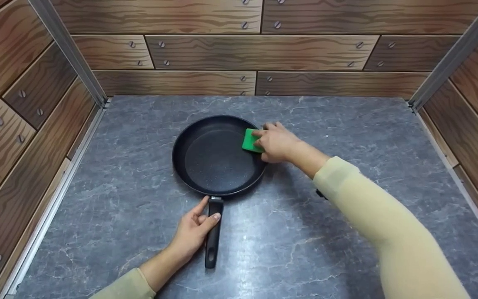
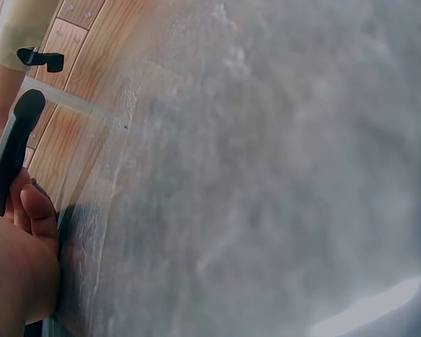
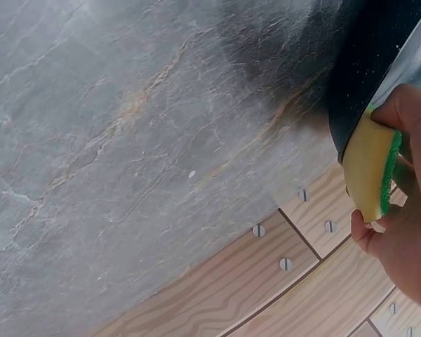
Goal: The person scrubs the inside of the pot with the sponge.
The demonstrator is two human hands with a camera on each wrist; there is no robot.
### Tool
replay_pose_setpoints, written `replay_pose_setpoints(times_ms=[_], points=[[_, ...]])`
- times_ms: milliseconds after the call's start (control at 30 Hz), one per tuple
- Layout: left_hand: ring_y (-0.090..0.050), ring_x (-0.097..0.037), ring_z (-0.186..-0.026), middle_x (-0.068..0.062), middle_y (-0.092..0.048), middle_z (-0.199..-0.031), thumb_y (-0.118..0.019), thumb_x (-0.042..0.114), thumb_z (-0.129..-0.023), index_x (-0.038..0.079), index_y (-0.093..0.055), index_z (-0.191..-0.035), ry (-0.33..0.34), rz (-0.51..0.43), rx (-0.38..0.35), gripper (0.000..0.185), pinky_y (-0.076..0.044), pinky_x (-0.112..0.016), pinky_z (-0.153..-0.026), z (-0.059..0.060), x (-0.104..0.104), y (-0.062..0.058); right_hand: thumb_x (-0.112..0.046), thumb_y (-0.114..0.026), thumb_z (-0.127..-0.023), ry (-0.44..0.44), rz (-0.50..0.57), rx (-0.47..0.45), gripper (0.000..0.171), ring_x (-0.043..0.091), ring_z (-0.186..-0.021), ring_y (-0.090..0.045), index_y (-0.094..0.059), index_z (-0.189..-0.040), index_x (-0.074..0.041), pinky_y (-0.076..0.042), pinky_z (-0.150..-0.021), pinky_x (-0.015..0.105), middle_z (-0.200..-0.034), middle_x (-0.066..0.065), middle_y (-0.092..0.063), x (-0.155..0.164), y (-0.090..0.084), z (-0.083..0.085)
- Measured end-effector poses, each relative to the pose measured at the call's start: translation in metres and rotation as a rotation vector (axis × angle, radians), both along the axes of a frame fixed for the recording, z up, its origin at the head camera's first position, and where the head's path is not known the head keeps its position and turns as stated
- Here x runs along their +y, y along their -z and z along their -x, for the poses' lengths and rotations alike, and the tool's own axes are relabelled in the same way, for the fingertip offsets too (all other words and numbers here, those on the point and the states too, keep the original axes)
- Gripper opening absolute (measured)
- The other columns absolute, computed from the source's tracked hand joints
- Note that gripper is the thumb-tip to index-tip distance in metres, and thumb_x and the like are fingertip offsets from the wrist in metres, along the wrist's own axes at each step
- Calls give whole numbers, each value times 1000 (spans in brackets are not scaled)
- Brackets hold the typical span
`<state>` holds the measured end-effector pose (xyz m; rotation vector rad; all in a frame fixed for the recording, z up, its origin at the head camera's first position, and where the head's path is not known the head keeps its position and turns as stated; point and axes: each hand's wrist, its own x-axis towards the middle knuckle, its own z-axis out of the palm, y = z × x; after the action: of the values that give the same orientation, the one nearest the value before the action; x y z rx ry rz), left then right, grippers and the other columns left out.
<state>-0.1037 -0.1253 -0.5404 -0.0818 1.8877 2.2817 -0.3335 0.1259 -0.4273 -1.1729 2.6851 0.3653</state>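
Note:
A black frying pan [image 1: 218, 162] sits on the grey marbled table, its handle [image 1: 211, 249] pointing toward me. My left hand [image 1: 193, 232] grips that handle close to the pan, thumb laid across its top. At the pan's right rim, my right hand [image 1: 278, 143] holds a sponge [image 1: 249, 140] with a green scouring side up. The right wrist view shows the sponge's yellow side [image 3: 368, 161] bent against the outer edge of the pan wall, pinched between thumb and fingers. In the left wrist view the handle [image 2: 17, 144] rises out of the left hand.
The grey marbled tabletop [image 1: 110, 199] spreads around the pan. Wood-patterned panels [image 1: 259, 52] stand at the back and along both sides, with metal posts [image 1: 71, 54] at the far corners. A dark clip [image 1: 321, 194] shows beside the right sleeve.

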Motion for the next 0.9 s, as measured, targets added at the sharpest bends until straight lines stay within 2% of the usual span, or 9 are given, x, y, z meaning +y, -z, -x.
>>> replay_pose_setpoints(times_ms=[400,600,900], points=[[-48,-7,-50,2,-53,-63,-70,5,-101,-6,-25,-165,-2,4,16,79,-43,-19,-49,0,0,0,-20,-63,-102,46,52,-72,45,47,-148,-34,-67,-146,-16,-31,-116,72,-168,10,-38,2,2,1],[-49,-6,-51,2,-54,-64,-70,5,-101,-7,-24,-165,0,3,17,80,-44,-19,-50,0,0,0,-16,-64,-98,39,75,-98,46,48,-145,-36,-69,-144,-14,-35,-115,68,-167,12,-39,2,3,0],[-49,-6,-52,2,-54,-64,-70,5,-101,-8,-22,-165,2,-8,11,80,-44,-19,-51,0,0,0,-20,-67,-97,2,88,-138,43,50,-138,-43,-72,-139,-10,-39,-111,67,-161,16,-47,4,-1,-2]])
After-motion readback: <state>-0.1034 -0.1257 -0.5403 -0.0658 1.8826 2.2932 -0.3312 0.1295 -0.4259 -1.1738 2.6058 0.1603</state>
